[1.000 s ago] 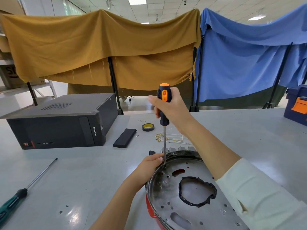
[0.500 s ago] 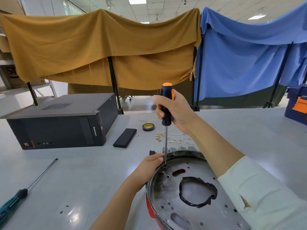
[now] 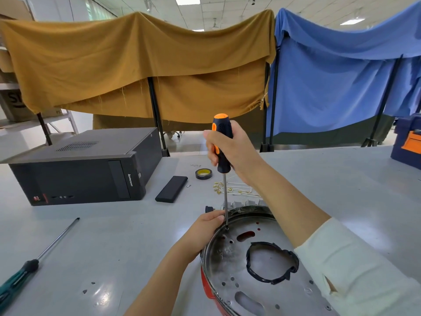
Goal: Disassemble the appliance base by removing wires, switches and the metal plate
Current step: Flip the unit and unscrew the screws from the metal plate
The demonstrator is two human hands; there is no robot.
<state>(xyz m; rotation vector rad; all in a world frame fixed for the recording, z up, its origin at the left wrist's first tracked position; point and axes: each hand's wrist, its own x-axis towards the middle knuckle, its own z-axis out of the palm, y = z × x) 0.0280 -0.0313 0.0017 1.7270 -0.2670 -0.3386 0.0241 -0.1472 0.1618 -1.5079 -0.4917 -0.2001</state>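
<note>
The round appliance base (image 3: 206, 290) with a red body lies at the table's near edge, its metal plate (image 3: 230, 267) facing up with a black ring (image 3: 271, 263) in the middle. My right hand (image 3: 230, 151) grips an orange-and-black screwdriver (image 3: 222, 142) held upright, its tip set on a screw near the plate's far left rim. My left hand (image 3: 205, 226) holds that rim beside the tip. Removed wires with gold terminals (image 3: 230, 189) and switches (image 3: 243, 203) lie behind the base.
A black computer case (image 3: 84, 169) sits at the left. A black flat box (image 3: 171, 189) and a tape roll (image 3: 203, 174) lie mid-table. A green-handled screwdriver (image 3: 29, 267) lies at the near left. Loose screws (image 3: 88, 287) lie nearby. A blue toolbox (image 3: 407, 142) stands far right.
The screwdriver handle has shifted slightly between frames in my right hand, tip staying on the same screw. My left hand stays on the rim.
</note>
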